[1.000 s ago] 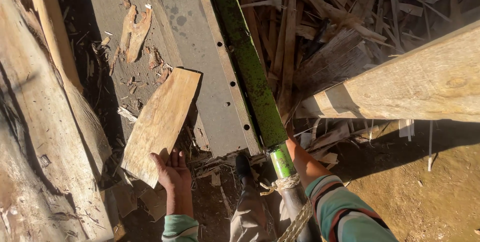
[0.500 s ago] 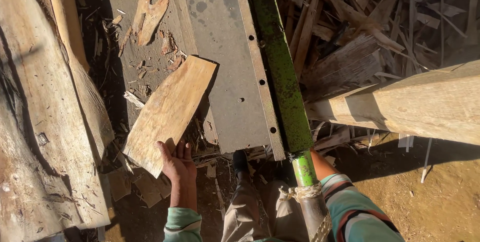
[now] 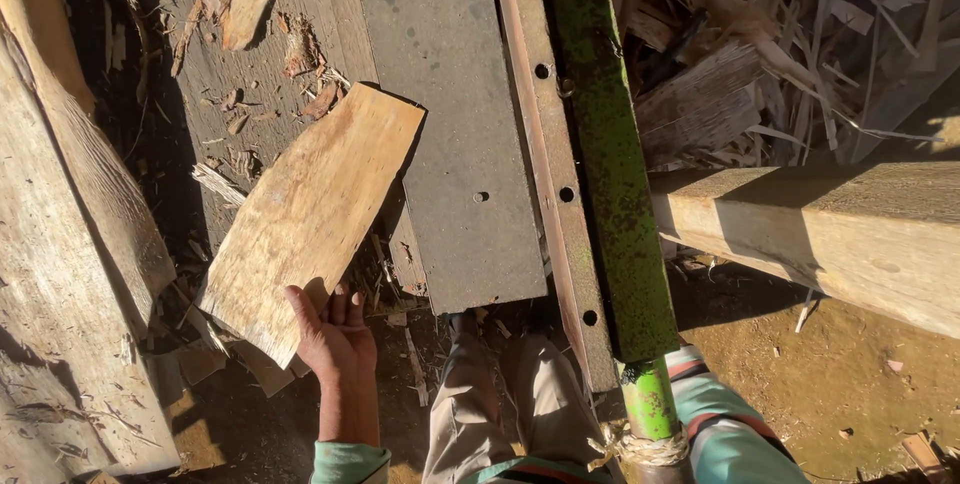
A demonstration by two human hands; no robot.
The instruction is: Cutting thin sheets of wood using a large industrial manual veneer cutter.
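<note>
1. Two hands matter here: my left hand (image 3: pixel 333 336) sits low and left of centre, fingers (image 3: pixel 343 304) together, pressed flat under the near end of the slab (image 3: pixel 310 219).
2. That slab lies tilted across the worktop (image 3: pixel 450 124), mid-left.
3. My right hand is hidden behind the green bar (image 3: pixel 610 164); I cannot tell its grip.
4. I judge the slab could slip, since nothing clamps it.
</note>
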